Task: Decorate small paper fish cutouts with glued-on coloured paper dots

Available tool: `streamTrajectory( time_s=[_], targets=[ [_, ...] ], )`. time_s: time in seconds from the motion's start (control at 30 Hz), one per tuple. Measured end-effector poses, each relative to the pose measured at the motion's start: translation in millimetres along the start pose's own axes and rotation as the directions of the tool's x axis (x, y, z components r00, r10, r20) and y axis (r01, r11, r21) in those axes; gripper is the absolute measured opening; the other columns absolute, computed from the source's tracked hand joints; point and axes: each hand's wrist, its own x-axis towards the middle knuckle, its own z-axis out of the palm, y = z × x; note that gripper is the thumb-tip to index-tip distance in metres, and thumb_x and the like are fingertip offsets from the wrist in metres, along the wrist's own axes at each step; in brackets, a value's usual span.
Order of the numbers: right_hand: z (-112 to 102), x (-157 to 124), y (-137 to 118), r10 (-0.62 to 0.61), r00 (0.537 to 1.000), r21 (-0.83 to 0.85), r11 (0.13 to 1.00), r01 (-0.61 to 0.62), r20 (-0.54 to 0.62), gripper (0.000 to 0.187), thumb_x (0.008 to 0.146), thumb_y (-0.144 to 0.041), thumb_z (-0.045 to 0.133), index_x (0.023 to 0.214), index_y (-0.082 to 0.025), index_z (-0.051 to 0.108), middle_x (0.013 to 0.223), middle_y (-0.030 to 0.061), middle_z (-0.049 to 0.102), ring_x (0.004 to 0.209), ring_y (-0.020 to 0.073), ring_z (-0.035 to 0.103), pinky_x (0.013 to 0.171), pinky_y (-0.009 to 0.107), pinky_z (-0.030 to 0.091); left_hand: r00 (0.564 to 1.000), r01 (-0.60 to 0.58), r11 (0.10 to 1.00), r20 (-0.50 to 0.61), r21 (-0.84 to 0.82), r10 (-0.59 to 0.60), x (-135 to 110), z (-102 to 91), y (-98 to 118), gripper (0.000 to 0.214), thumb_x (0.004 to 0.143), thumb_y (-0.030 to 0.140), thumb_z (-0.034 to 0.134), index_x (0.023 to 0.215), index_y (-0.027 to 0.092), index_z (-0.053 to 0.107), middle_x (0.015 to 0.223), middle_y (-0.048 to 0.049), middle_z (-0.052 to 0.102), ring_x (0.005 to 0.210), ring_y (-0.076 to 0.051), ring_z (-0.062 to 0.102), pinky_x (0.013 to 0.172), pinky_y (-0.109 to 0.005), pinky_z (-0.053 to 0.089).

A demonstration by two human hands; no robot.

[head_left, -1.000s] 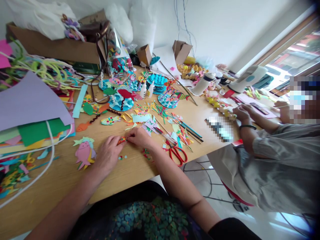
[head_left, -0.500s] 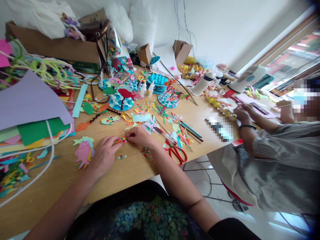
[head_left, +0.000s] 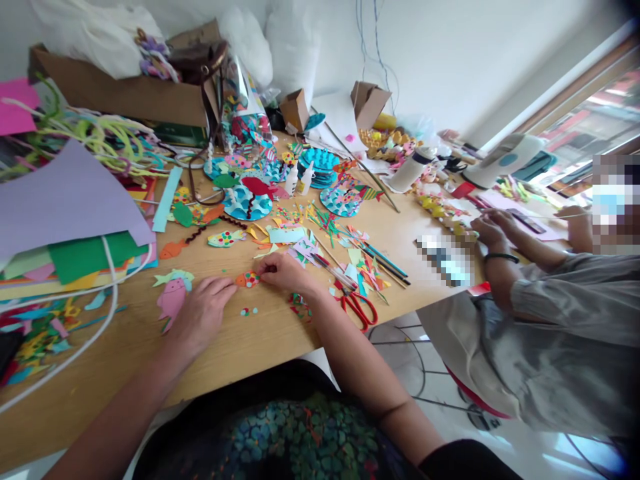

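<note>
A small orange paper fish (head_left: pixel 247 279) with coloured dots lies on the table between my hands. My left hand (head_left: pixel 206 308) rests on the wood with its fingers stretched out, their tips at the fish's left end. At the other end, the curled fingers of my right hand (head_left: pixel 286 272) pinch the fish's tail edge, which they partly hide. Just below lie a few loose paper dots (head_left: pixel 245 311). A pink paper fish (head_left: pixel 173 301) sits behind my left wrist, overlapping a pale green one. Red-handled scissors (head_left: pixel 360 310) lie to the right of my right forearm.
Paper scraps (head_left: pixel 320 220), pencils (head_left: pixel 385 260) and two glue bottles (head_left: pixel 306 179) lie or stand beyond my hands. Stacked coloured paper (head_left: pixel 75 200) and a white cord (head_left: pixel 113 287) occupy the left. To the right, another person's hands (head_left: pixel 487 230) work near a phone-like blurred object (head_left: pixel 445 260).
My left fingers have drawn back left off the paper fish, so more of its dotted body shows. My right hand stays at its tail. The view has shifted slightly.
</note>
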Motion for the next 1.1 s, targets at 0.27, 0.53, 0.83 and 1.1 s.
streamTrajectory(
  time_s=[0.27,0.53,0.83,1.1],
  targets=[
    [-12.5,-19.6,-6.2,0.018,0.957,0.199,0.979,0.041,-0.289,0.008,0.073,-0.011,0.053,0.076,-0.014,0.06,0.072,-0.0014,0.056,0.065,0.0084,0.049,0.063,0.02,0.038,0.998,-0.019,1.0,0.056,0.02,0.018,0.7,-1.5,2.3,0.044,0.07,0.0,0.033,0.1,0.012,0.064,0.101,-0.0123,0.065,0.096,-0.025,0.055,0.086,-0.041,0.045],
    [2.3,-59.2,-28.1,-0.067,0.996,-0.134,0.989,0.058,-0.061,0.016,0.073,-0.006,0.052,0.078,-0.016,0.064,0.073,0.0004,0.06,0.064,0.0091,0.049,0.061,0.02,0.034,0.999,0.028,0.999,0.033,-0.037,-0.027,-8.6,-14.0,2.4,0.043,0.071,0.004,0.03,0.097,0.012,0.063,0.097,-0.0113,0.065,0.093,-0.023,0.057,0.083,-0.039,0.047],
    [38.7,-64.7,-45.7,-0.055,0.998,-0.378,0.924,0.056,0.014,0.019,0.083,-0.019,0.049,0.09,-0.017,0.066,0.087,0.0042,0.064,0.075,0.0128,0.057,0.066,0.021,0.039,0.995,0.019,0.993,0.098,-0.115,-0.008,-22.7,-17.9,18.6,0.045,0.072,0.006,0.028,0.095,0.017,0.065,0.094,-0.0076,0.068,0.093,-0.02,0.06,0.083,-0.033,0.048],
    [56.3,-64.8,-54.7,0.047,0.997,-0.59,0.804,-0.074,-0.06,0.024,0.087,-0.03,0.043,0.091,-0.014,0.061,0.088,0.0087,0.063,0.073,0.0183,0.061,0.059,0.026,0.044,0.994,0.043,0.992,0.103,-0.12,-0.031,-28.2,-13.9,19.9,0.043,0.072,0.006,0.03,0.092,0.018,0.065,0.093,-0.0069,0.068,0.09,-0.018,0.061,0.081,-0.032,0.05]
  ],
)
